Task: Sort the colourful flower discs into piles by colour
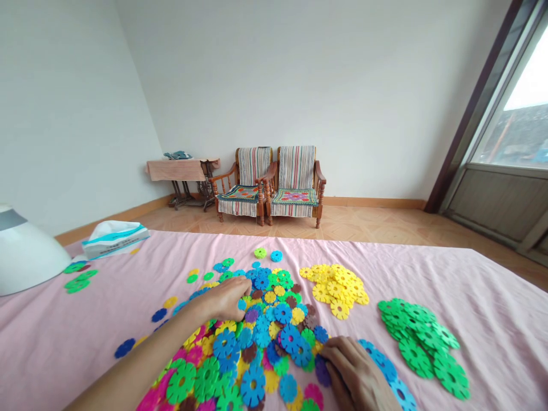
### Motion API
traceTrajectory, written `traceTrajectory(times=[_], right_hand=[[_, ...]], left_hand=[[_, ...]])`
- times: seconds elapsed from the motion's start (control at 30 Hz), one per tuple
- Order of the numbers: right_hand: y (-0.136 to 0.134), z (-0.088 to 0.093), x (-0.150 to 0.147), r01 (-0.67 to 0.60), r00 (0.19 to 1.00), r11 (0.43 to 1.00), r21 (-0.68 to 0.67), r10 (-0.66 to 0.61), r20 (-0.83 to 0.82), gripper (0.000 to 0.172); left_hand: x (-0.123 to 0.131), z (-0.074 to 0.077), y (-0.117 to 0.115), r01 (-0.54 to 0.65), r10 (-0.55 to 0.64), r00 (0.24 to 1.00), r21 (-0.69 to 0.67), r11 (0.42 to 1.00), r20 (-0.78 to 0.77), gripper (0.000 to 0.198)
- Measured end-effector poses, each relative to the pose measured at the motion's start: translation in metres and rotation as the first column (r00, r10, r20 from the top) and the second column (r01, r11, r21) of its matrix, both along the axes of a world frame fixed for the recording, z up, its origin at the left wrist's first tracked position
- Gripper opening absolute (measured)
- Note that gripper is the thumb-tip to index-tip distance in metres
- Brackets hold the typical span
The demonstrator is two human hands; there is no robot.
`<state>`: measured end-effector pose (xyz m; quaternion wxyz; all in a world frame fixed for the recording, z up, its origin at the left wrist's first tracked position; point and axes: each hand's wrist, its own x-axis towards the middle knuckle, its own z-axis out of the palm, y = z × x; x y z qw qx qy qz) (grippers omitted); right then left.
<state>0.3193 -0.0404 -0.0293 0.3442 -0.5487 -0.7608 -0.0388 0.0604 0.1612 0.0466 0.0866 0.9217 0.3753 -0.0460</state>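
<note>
Working over pink bedsheet, far edge well ahead, open sheet to the R of green pile. L hand curled, fingertips down in mixed pile of plastic snowflake discs; can't tell if it's gripping one. R hand half open, fingers touching purple disc, blue discs just beside. Yellow pile and green pile lie apart, R of mixed pile. Tissue box near far L corner, label unreadable.

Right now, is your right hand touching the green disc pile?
Apart: the head view shows the right hand short of the green pile, with blue discs between them.
</note>
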Motion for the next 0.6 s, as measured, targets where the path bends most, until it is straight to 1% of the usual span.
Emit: traceTrajectory(times=[0.13, 0.23, 0.3, 0.4, 0.5, 0.6], right_hand=[[-0.001, 0.008, 0.001, -0.013, 0.999, 1.0, -0.008, 0.013, 0.035, 0.02], [-0.001, 0.008, 0.0, -0.011, 0.999, 1.0, 0.001, 0.011, 0.037, 0.021], [-0.001, 0.005, 0.0, -0.001, 1.0, 1.0, 0.018, 0.0, 0.02, 0.022], [0.001, -0.001, -0.001, 0.006, 1.0, 0.999, 0.042, -0.007, 0.006, 0.023], [0.001, -0.005, -0.001, 0.008, 1.0, 0.999, 0.035, -0.008, -0.001, 0.023], [0.002, -0.006, -0.001, 0.003, 1.0, 1.0, 0.023, -0.003, -0.009, 0.023]], left_hand=[[0.001, -0.001, -0.007, 0.006, -0.008, 0.999, 0.058, 0.998, 0.042, 0.023], [-0.001, 0.001, -0.006, -0.038, 0.031, 0.984, 0.04, 0.998, 0.175, 0.025], [-0.005, 0.002, -0.003, -0.063, 0.065, 0.952, -0.017, 0.998, 0.299, 0.027], [-0.012, 0.003, 0.007, -0.059, 0.129, 0.892, -0.172, 0.983, 0.434, 0.031], [-0.018, 0.006, 0.016, 0.031, 0.162, 0.833, -0.337, 0.941, 0.529, 0.034], [-0.018, 0.009, 0.026, 0.113, 0.19, 0.768, -0.421, 0.9, 0.612, 0.038]])
